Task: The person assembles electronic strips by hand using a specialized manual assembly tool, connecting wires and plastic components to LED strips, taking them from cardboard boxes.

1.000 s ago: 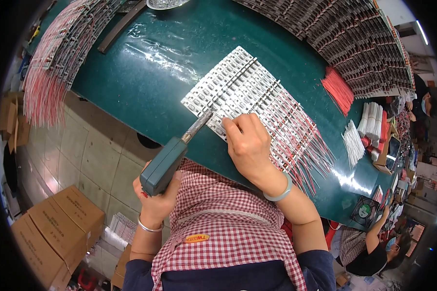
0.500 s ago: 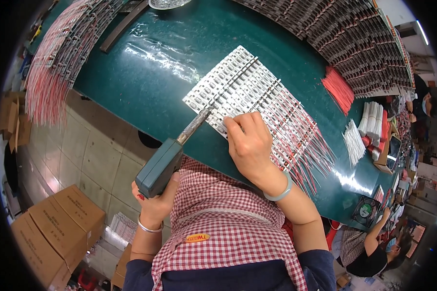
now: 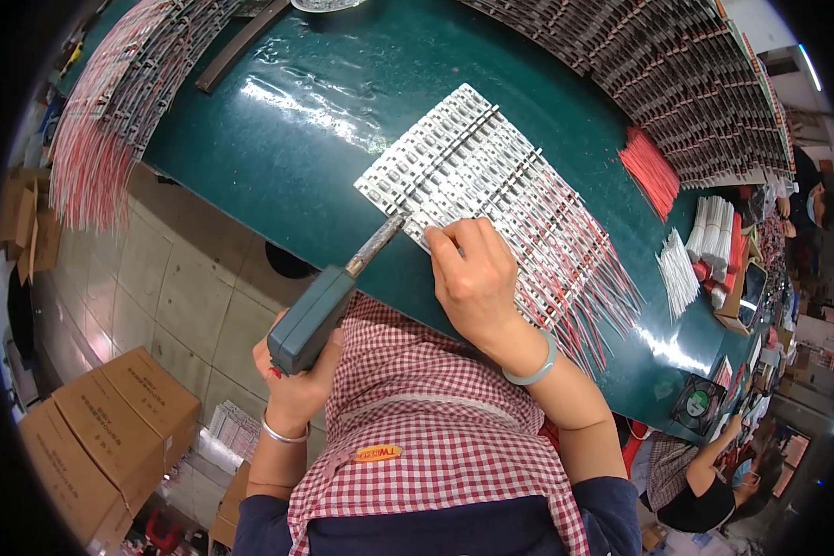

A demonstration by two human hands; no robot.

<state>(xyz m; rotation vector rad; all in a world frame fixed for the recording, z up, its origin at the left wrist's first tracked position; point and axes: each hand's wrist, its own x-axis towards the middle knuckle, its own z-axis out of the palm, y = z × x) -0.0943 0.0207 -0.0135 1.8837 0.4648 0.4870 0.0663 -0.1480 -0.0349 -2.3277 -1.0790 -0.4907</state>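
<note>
A soldering gun (image 3: 310, 320) with a green boxy body is gripped in my left hand (image 3: 301, 375). Its long metal tip reaches the near left edge of a white circuit board panel (image 3: 454, 148) on the table. Red and white wires (image 3: 598, 292) trail off the panel's right side. Close beside the tip, my right hand (image 3: 477, 278) rests at the panel's near edge with fingers pinched together. Whatever lies between those fingertips is too small or hidden to make out.
On the green table (image 3: 250, 139) are stacked boards (image 3: 658, 93) at the back right, red wires (image 3: 653, 174), white wires (image 3: 676, 276) and a black fan (image 3: 700, 403). More wired boards (image 3: 97, 167) stand far left. Cartons (image 3: 125, 408) sit on the floor. A co-worker (image 3: 727, 482) is at right.
The soldering gun's tip has shifted very slightly down along the panel's edge. My right hand stays in nearly the same spot, still pinched.
</note>
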